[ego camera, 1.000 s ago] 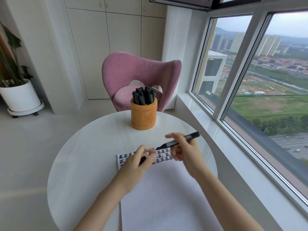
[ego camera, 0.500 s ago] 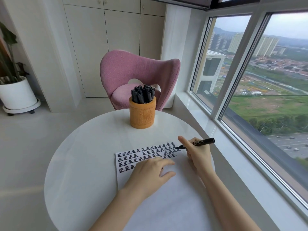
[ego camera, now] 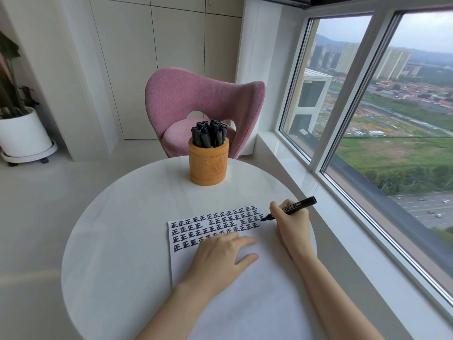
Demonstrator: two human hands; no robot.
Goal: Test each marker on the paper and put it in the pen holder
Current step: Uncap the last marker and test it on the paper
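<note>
Right hand [ego camera: 291, 227]: the grip is closing narrow around a black marker with white lettering on its barrel [ego camera: 297, 206], pinching the front part of the barrel. The rear end is sticking out up and to the right of the grip, toward the large window [ego camera: 392, 119]. The tip is poking out low on the grip's left, pointing at the right end of the rows of black characters. Cannot tell whether the tip is touching the sheet or hanging just above it.

A white sheet of paper [ego camera: 245, 303] is lying under the grip and spreading to its left on the round white worktop [ego camera: 117, 229]. Four rows of black characters are filling its far strip, ending just left of the marker tip.

Left hand [ego camera: 220, 253]: this grip is wide and holding nothing. The fingers are lying straight and the palm is pressing flat on the paper, left of the marker grip and nearer to the camera. The two hands are apart.

An orange carved cylindrical pen holder [ego camera: 208, 168] is standing upright beyond the marker grip and to its left, well apart from it. A bunch of black capped markers [ego camera: 209, 134] is standing crowded inside it. A pink upholstered chair [ego camera: 196, 99] is sitting beyond that.

Hidden or unclear:
- The left fingers are covering the right-hand stretch of the lower character rows.
- The right fingers are covering part of the barrel, so the lettering is only partly showing and only "700" is readable.
- The paper's near edge and both forearms are running out of the bottom of the view.
- The markers in the holder are overlapping too much to count.
- The holder's carving is too soft to read.
</note>
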